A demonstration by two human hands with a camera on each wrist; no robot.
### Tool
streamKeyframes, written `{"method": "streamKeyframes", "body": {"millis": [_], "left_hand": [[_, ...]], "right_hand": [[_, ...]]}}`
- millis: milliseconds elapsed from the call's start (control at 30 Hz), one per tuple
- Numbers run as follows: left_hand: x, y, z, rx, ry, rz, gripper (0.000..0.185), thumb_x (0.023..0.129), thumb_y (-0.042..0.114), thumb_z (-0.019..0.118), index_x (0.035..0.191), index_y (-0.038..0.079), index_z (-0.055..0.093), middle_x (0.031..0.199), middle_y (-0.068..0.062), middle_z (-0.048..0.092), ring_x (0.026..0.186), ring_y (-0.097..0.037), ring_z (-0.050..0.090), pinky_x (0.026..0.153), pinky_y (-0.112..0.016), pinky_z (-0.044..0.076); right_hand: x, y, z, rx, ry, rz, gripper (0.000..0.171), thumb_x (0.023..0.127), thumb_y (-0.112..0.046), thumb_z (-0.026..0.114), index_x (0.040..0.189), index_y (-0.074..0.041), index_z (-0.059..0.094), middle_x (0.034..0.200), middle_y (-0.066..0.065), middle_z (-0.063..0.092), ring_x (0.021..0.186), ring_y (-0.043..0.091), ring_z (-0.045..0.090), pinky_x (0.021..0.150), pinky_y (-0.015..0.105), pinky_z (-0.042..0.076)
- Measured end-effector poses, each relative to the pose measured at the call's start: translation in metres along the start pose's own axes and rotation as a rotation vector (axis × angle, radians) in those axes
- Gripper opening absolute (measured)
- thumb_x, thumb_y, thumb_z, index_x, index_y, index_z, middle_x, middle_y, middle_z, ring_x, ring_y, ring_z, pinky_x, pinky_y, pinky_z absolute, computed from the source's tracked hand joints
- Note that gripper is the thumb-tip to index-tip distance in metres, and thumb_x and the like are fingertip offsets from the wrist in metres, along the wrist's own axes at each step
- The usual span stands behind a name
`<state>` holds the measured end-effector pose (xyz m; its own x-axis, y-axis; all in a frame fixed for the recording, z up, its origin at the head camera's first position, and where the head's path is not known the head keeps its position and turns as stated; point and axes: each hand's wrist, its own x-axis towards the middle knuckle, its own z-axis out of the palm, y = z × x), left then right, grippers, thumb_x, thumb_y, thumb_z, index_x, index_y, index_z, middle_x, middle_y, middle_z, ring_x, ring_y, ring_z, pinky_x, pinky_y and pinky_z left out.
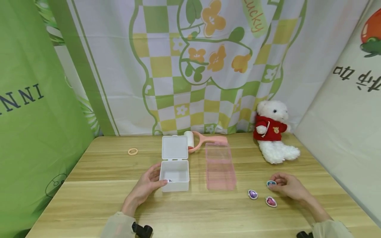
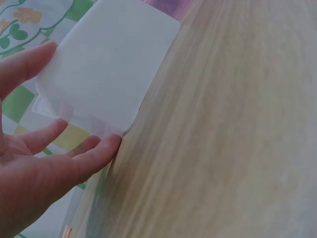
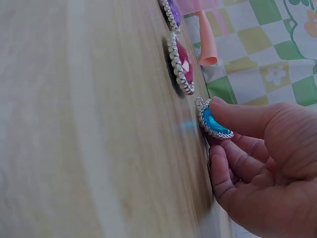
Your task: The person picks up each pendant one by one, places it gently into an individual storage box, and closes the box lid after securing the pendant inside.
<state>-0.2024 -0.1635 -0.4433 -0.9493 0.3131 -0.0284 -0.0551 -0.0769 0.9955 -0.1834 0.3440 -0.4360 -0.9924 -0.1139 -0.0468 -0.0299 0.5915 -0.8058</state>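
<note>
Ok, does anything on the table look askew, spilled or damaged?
Nothing stands out. The white box stands upright, lid open; the purple pendant and pink pendant lie on the table; the right hand pinches the blue pendant. I see no spill or damage.

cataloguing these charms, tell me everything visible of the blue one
The blue charm has a glassy-looking stone, a silvery beaded rim and a small ring at one end. The right hand's grip pinches it stone upward, hiding part of it, just beyond the pink charm. Whether it touches the table is unclear.
</note>
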Motion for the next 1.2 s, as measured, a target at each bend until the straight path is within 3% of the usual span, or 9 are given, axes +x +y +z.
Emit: {"method": "streamKeyframes", "body": {"millis": [267,667,1000,1200], "left_hand": [[0.003,0.001,0.002,-0.009,-0.017,0.004,0.078,0.076,0.003,0.069,0.139,0.006,0.024,0.134,-0.029,0.032,0.120,-0.041,0.037,0.089,-0.035,0.045],[0.004,0.002,0.002,-0.006,-0.019,0.009,0.079,0.076,0.003,0.069,0.140,0.005,0.023,0.135,-0.029,0.030,0.120,-0.041,0.036,0.090,-0.037,0.044],[0.002,0.005,0.001,0.000,-0.020,0.015,0.079,0.076,0.003,0.069,0.140,0.005,0.023,0.135,-0.028,0.031,0.120,-0.041,0.037,0.090,-0.037,0.044],[-0.002,0.002,0.000,0.006,-0.014,0.002,0.079,0.075,0.004,0.069,0.140,0.006,0.023,0.136,-0.028,0.029,0.121,-0.041,0.036,0.092,-0.039,0.042]], "right_hand": [[-0.001,-0.007,-0.001,0.014,0.024,-0.010,0.033,0.082,-0.016,0.065,0.104,0.006,0.053,0.084,0.010,0.062,0.070,0.007,0.056,0.059,0.023,0.046],[0.008,-0.036,0.005,0.040,0.073,-0.033,0.037,0.082,-0.021,0.065,0.106,0.004,0.052,0.089,0.013,0.062,0.073,0.010,0.058,0.062,0.028,0.051],[0.023,-0.066,0.021,0.247,0.005,-0.045,0.044,0.087,-0.021,0.060,0.115,0.008,0.043,0.092,0.008,0.060,0.085,0.020,0.061,0.076,0.037,0.050],[0.033,-0.084,0.036,0.400,-0.045,-0.073,0.036,0.087,-0.018,0.059,0.111,0.005,0.044,0.089,0.000,0.062,0.085,0.017,0.061,0.075,0.031,0.050]]}}
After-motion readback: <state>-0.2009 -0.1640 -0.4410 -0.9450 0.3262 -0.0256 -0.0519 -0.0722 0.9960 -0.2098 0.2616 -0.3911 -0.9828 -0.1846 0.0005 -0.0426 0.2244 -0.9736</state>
